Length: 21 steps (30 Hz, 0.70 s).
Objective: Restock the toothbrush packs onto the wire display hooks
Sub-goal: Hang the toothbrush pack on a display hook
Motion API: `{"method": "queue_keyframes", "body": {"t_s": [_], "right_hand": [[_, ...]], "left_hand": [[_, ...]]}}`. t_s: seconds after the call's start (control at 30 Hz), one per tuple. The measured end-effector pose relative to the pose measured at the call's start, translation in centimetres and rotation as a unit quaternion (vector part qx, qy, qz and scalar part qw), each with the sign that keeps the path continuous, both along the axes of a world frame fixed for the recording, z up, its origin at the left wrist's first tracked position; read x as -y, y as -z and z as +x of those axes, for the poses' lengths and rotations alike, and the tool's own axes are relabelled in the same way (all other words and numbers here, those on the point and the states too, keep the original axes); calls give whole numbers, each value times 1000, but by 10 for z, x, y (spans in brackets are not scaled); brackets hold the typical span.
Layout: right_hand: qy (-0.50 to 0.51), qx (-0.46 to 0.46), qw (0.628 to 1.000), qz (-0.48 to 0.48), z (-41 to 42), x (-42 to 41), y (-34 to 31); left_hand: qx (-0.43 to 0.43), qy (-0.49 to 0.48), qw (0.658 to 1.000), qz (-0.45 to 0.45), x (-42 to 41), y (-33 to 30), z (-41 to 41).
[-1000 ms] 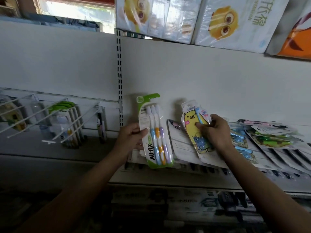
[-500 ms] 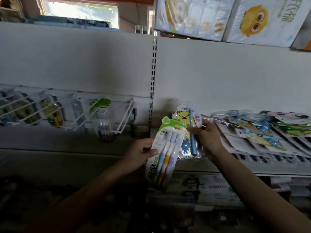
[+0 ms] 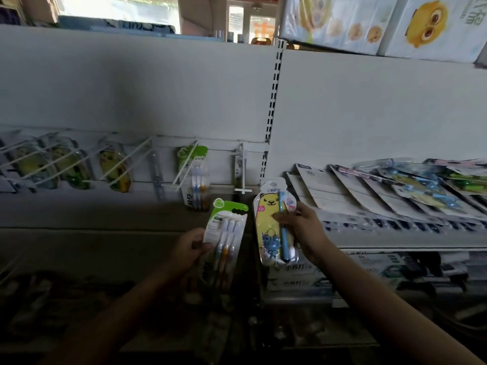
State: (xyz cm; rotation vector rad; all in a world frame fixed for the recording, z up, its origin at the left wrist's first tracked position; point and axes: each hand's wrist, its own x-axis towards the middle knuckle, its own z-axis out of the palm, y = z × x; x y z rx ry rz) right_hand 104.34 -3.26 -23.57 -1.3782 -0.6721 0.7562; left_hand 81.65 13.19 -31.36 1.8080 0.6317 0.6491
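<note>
Toothbrush packs are held one in each hand, low in front of the white back panel [image 3: 158, 88] of a shop shelf unit, below the slotted upright [image 3: 274, 93] that divides it. Large tissue packs with a cartoon face [image 3: 427, 25] sit on the top shelf at the right. On the right shelf [image 3: 395, 241] a row of loose blister packs [image 3: 395, 191] lies overlapped, leaning back. On the left, wire display hooks [image 3: 184, 167] stick out from the panel; several carry yellow packs [image 3: 116, 167], one carries a green-topped pack [image 3: 196, 177], and a bare hook [image 3: 242, 177] stands just left of the upright, above and between the two held packs. Compared with half a second ago, the view has swung left, so the hooks sit nearer the middle, and both packs have come apart: the green one no longer overlaps the yellow one. The left hand [image 3: 191, 248] grips the green three-brush pack [image 3: 226, 238] by its left edge, thumb on the front and fingers curled behind, tilted with its top to the right. The right hand [image 3: 303, 230] pinches the yellow bear pack [image 3: 272, 222] upright by its right side, thumb across the front.
</note>
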Motion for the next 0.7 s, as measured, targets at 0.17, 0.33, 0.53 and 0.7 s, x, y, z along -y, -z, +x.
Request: {"method": "queue_keyframes", "body": {"t_s": [0.17,0.33,0.53,0.7], "right_hand": [[-17,14,999,-30,-25,-21,18],[-34,60,996,-55,-49,-45,27],[-49,107,990,-71,-68,-70,29],[-50,114,990,-73,-72,-77,30]], "left_hand": [[37,-62,997,-37,-19,1,-39],[32,-118,991,-62,-31,1,-68],[48,-161,985,-46,-51,-1,-91],[43,-154,987,-10,-57,-11,-92]]}}
